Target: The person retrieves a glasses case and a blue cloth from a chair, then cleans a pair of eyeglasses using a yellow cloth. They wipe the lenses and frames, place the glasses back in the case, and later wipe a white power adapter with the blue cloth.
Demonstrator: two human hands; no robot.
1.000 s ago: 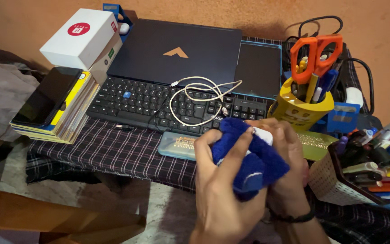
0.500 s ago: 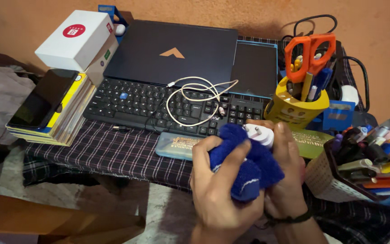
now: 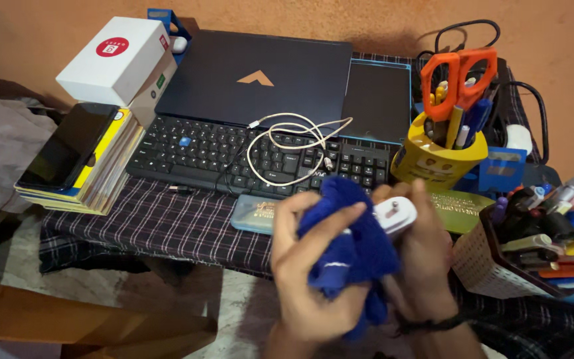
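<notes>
The left hand [image 3: 313, 279] is curling its fingers around a blue cloth [image 3: 350, 249], bunching it and pressing it against a white plug adapter [image 3: 395, 216]. The right hand [image 3: 426, 266] is gripping that adapter from behind and below, fingers closed on its body, so the part turned toward the cloth is staying exposed for rubbing. Both hands are working in front of the black keyboard [image 3: 234, 153], just off the near edge of the bench [image 3: 167, 223], which is keeping the rubbing clear of the things lying there.

A white cable [image 3: 287, 149] is lying coiled on the keyboard's right half. Behind the keyboard a closed dark laptop [image 3: 260, 76] is lying flat. To the right of the keyboard a yellow pen holder [image 3: 436, 159] is standing upright with orange scissors [image 3: 461, 76] in it, handles up. To the left of the keyboard a phone [image 3: 68, 146] is resting on a stack of books [image 3: 97, 176].

Compared with half a second ago, the adapter is lying tilted, its pins no longer showing upward, and it is sitting slightly lower and farther right. The cloth is covering more of the left hand, and both hands are sitting a little lower in view.
</notes>
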